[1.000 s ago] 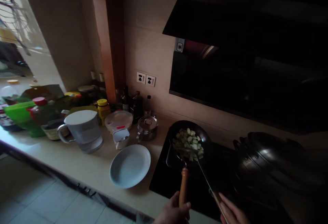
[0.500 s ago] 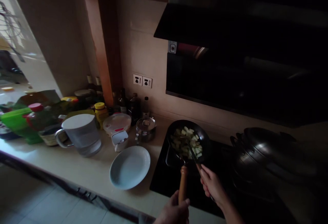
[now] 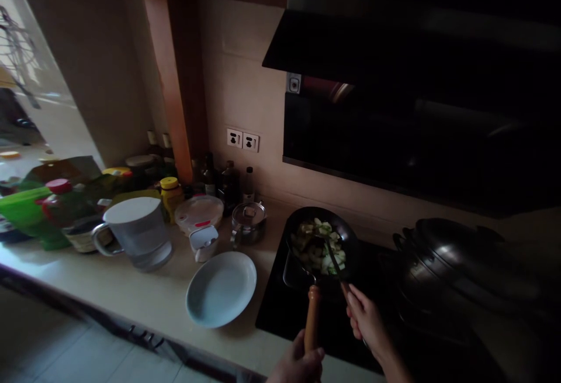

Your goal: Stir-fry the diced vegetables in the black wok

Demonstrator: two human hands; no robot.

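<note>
A dark frying pan (image 3: 348,237) sits on the black cooktop (image 3: 280,313) with pale, greenish-white vegetable pieces (image 3: 333,252) in it. My left hand (image 3: 297,359) is closed around the pan's wooden handle, at the bottom of the view. In my right hand (image 3: 363,316) is the wooden grip of a spatula (image 3: 333,257), its dark shaft slanting up and left into the pan. The spatula's blade lies among the pieces and is partly hidden. To the left of the pan, a pale oval plate (image 3: 221,289) rests on the counter.
A lidded steel pot (image 3: 442,260) stands right of the pan, below the dark range hood (image 3: 372,38). Left of the pan are a small glass-lidded pot (image 3: 249,222), a white seasoning box (image 3: 204,244), a plastic container (image 3: 199,212), a water pitcher (image 3: 138,234) and several bottles.
The spatula has shifted slightly within the pan, and the vegetable pieces lie differently, turned and bunched more to the right. Both hands keep their holds.
</note>
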